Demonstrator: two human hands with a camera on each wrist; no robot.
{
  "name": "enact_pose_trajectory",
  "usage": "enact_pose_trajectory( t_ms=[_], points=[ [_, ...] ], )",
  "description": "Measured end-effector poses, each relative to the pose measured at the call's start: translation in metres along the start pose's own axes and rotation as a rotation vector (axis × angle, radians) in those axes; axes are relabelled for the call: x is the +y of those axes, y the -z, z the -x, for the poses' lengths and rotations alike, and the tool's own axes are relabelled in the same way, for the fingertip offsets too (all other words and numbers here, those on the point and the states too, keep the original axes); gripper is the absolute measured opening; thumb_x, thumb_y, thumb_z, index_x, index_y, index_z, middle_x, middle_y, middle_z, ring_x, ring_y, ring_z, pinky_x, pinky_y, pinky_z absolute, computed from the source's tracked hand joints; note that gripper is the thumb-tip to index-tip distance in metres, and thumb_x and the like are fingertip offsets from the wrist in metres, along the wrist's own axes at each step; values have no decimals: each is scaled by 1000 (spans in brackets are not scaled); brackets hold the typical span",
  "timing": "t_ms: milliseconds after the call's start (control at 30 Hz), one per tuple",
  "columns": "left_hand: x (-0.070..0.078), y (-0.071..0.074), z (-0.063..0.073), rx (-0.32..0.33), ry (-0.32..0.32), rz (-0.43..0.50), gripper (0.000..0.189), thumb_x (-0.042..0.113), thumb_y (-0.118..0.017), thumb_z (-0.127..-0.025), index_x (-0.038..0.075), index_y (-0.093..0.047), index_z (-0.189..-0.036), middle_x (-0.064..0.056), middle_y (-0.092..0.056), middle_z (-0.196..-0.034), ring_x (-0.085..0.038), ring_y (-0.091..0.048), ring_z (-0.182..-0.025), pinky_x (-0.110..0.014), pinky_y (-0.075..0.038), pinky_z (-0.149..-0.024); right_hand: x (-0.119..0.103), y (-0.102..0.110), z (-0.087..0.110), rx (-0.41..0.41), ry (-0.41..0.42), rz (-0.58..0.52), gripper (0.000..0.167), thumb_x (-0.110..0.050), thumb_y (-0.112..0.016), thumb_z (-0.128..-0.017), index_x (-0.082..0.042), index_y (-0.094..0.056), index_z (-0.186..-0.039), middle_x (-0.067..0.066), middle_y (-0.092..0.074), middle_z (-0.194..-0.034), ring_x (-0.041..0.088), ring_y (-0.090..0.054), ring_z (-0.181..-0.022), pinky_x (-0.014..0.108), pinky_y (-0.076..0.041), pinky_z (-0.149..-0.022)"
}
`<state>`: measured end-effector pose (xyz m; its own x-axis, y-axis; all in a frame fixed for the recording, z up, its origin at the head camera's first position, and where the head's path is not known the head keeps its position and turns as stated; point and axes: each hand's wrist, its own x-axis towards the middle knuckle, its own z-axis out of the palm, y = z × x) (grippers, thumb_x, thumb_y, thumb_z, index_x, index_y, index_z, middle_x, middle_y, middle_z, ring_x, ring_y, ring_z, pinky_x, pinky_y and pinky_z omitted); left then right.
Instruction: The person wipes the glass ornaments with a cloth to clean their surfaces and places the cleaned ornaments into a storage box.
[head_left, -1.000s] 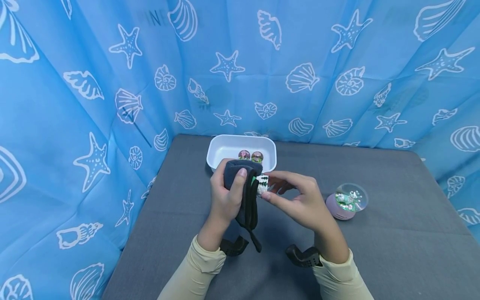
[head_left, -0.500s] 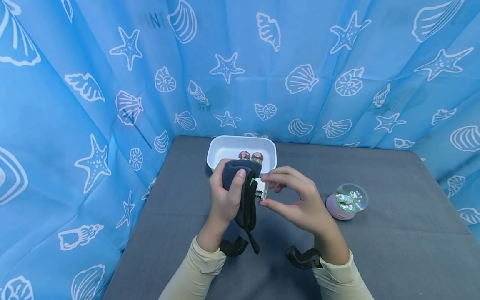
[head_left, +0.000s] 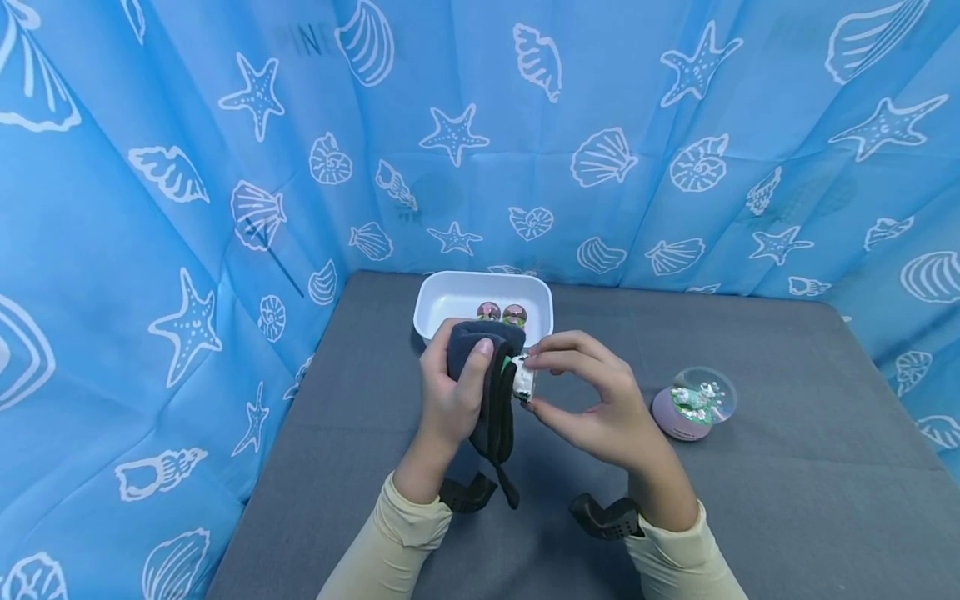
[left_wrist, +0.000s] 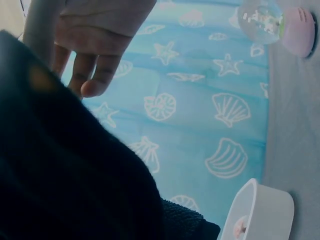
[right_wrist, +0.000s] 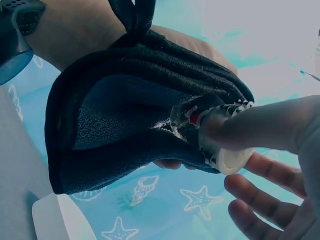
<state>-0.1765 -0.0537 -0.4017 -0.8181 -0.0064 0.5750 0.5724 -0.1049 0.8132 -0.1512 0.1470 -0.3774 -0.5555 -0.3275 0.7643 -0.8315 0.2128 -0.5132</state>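
My left hand grips a folded dark blue cloth with black edging and a hanging loop, thumb on top. Wrapped in its folds is a small snow globe, its white base poking out on the right. The thumb and fingers of my right hand pinch that base. In the right wrist view, the clear dome with a spot of red inside goes into the fold of the cloth, and the base's round underside faces out. Dark cloth fills much of the left wrist view.
Behind the hands stands a white plastic tub with two small pinkish globes in it. A larger snow globe on a lilac base sits tilted to the right on the grey tabletop. A blue shell-print curtain hangs behind.
The snow globe's base has turned between my right fingers, so its dark tree pattern has shifted. My right fingers have spread and changed their hold; the left hand stays nearly still.
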Motion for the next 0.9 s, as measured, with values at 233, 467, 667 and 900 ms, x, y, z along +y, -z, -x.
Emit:
enact_pose_trajectory(
  t_ms=[233, 467, 667, 900],
  points=[
    [2, 0, -1, 5, -4, 8, 30, 23, -59, -101, -4, -65, -114, -20, -68, -99, -18, -68, -82, -30, -60, -70, 0, 2, 0, 14, -68, 8, 50, -4, -94, -73, -9, -78, -120, 7, -77, -110, 16, -68, -92, 25, -54, -80],
    [1, 0, 0, 15, -13, 0, 30, 24, -60, -102, -3, -65, -113, -19, -69, -99, -19, -68, -82, -30, -60, -70, 1, 3, 4, -6, -222, 20, 48, 2, -91, -73, -11, -79, -119, 3, -80, -104, 15, -73, -83, 26, -57, -76],
    [1, -1, 1, 30, -32, -16, 31, 26, -61, -101, -3, -65, -113, -19, -68, -100, -20, -67, -84, -30, -60, -71, 1, 3, 5, -36, -329, -43, 39, 4, -84, -82, -8, -78, -119, 7, -81, -100, 11, -74, -76, 27, -61, -71],
    [0, -2, 2, 52, -73, -54, 35, 29, -61, -100, -3, -64, -113, -19, -69, -100, -22, -67, -84, -32, -61, -70, -3, 3, 4, -52, -408, -79, 34, 2, -77, -91, -9, -74, -122, 2, -77, -98, 12, -72, -81, 29, -60, -73]
  ],
)
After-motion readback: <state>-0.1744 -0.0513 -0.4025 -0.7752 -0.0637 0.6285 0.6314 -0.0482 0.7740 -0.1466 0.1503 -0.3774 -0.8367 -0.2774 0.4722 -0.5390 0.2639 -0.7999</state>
